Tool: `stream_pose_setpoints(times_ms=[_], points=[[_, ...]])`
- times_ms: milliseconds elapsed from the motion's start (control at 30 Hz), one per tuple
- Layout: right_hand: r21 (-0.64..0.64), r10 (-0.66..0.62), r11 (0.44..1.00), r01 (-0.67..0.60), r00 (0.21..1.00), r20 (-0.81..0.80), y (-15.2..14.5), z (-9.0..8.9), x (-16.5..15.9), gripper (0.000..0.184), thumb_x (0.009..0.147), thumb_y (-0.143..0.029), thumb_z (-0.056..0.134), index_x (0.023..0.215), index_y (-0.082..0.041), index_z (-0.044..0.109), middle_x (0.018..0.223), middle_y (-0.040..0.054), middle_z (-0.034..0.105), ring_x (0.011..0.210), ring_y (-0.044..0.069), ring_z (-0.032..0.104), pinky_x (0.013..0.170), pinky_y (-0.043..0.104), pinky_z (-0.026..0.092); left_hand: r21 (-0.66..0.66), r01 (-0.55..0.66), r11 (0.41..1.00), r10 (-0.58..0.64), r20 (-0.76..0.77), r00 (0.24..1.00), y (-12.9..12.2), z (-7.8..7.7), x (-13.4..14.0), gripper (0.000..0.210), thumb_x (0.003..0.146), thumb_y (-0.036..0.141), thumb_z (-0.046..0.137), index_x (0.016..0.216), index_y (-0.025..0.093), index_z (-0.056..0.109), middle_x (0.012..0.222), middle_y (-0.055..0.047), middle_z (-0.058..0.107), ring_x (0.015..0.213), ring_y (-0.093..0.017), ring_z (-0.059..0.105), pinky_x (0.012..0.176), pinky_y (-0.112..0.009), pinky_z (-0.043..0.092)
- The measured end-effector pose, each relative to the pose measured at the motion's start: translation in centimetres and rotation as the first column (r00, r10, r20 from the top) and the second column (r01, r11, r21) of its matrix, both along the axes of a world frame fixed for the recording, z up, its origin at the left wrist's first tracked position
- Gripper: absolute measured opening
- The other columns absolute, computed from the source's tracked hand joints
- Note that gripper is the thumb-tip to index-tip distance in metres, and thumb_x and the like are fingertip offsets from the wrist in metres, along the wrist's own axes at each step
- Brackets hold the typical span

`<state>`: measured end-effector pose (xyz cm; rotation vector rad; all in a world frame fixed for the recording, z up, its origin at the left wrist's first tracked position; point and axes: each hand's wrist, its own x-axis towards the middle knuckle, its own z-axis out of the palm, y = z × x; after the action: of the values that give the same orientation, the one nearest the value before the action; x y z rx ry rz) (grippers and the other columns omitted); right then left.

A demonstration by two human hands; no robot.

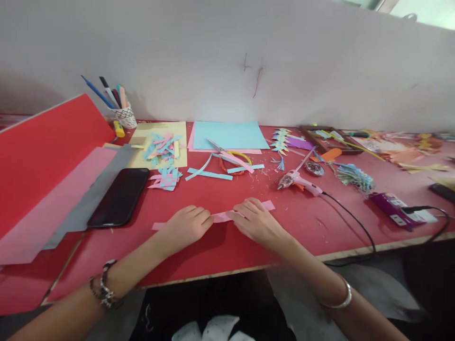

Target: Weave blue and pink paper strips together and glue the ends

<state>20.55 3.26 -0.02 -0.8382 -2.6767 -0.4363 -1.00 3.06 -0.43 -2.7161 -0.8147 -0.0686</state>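
Red bench (213, 253), set against a pale wall (177, 57). Pink paper strip (221, 217): held above the front edge's middle stretch, pinched in left hand (188, 225) and right hand (256, 222). Creasing or tearing could be caused by uneven pulling.

Pale grey wall (177, 61), red tabletop (220, 251), light front edge (213, 275), possibly a bright window (432, 12)

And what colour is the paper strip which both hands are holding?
The paper strip is plain pink; it shows best in the head view.
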Motion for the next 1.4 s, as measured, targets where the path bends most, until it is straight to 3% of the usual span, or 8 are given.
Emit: stream_pose_setpoints(times_ms=[233, 500, 767, 967, 1167, 1400], points=[[-0.281, -0.006, 0.960, 0.008, 1.000, 0.007, -0.2, -0.8, -2.4, 0.013, 0.083, -0.022, 0.048, 0.088, -0.016, 0.058, 0.081, 0.0044, 0.060, 0.074, 0.015, 0.052, 0.064, 0.027, 0.038, -0.064, -0.091, 0.994, 0.096, 0.068, 0.993, -1.2, -0.1, 0.7, 0.023, 0.083, 0.004, 0.038, 0.083, 0.016, 0.058, 0.072, -0.003, 0.060, 0.068, -0.015, 0.056, 0.054, -0.025, 0.041], [-0.249, -0.027, 0.968, 0.025, 1.000, -0.005, 0.3, -1.6, -2.2, 0.017, 0.085, -0.015, 0.044, 0.075, -0.016, 0.057, 0.074, 0.0023, 0.058, 0.067, 0.014, 0.048, 0.060, 0.026, 0.034, -0.126, -0.193, 0.973, 0.217, 0.210, 0.953, -1.7, -0.5, -1.4, 0.019, 0.084, 0.013, 0.044, 0.086, 0.021, 0.061, 0.073, -0.001, 0.062, 0.067, -0.014, 0.056, 0.053, -0.022, 0.037], [-0.257, 0.014, 0.966, -0.010, 1.000, 0.013, -0.6, -1.2, -1.9, 0.016, 0.086, -0.019, 0.044, 0.081, -0.016, 0.058, 0.079, 0.0043, 0.058, 0.071, 0.015, 0.047, 0.064, 0.027, 0.035, -0.238, -0.187, 0.953, 0.241, 0.222, 0.945, -2.6, -0.6, -1.3, 0.028, 0.086, 0.011, 0.037, 0.093, 0.022, 0.061, 0.082, -0.002, 0.063, 0.074, -0.014, 0.057, 0.056, -0.022, 0.040], [-0.304, 0.011, 0.952, -0.024, 0.999, -0.045, 0.0, -1.6, -2.8, 0.023, 0.088, -0.023, 0.039, 0.078, -0.016, 0.059, 0.075, 0.0029, 0.059, 0.069, 0.014, 0.048, 0.062, 0.026, 0.035, -0.267, -0.231, 0.936, 0.313, 0.325, 0.893, -2.6, -1.2, -1.5, 0.035, 0.090, 0.024, 0.031, 0.076, 0.018, 0.062, 0.075, -0.003, 0.063, 0.066, -0.015, 0.057, 0.052, -0.025, 0.039], [-0.373, 0.024, 0.925, -0.068, 0.992, -0.122, 0.7, -1.4, -2.7, 0.031, 0.090, -0.025, 0.034, 0.074, -0.015, 0.059, 0.073, 0.0034, 0.059, 0.065, 0.013, 0.048, 0.060, 0.024, 0.035, -0.352, -0.250, 0.902, 0.387, 0.404, 0.829, -2.6, -1.4, -2.3, 0.040, 0.091, 0.033, 0.030, 0.073, 0.017, 0.062, 0.075, -0.002, 0.064, 0.066, -0.013, 0.058, 0.054, -0.022, 0.040], [-0.347, 0.007, 0.938, -0.008, 1.000, -0.004, 0.8, -1.0, -2.9, 0.025, 0.088, -0.022, 0.040, 0.070, -0.016, 0.057, 0.070, 0.0018, 0.057, 0.061, 0.012, 0.045, 0.056, 0.026, 0.031, -0.460, -0.270, 0.846, 0.478, 0.431, 0.765, -2.6, -1.4, -2.8, 0.045, 0.089, 0.042, 0.030, 0.065, 0.016, 0.058, 0.067, -0.002, 0.059, 0.059, -0.011, 0.055, 0.057, -0.022, 0.041]])
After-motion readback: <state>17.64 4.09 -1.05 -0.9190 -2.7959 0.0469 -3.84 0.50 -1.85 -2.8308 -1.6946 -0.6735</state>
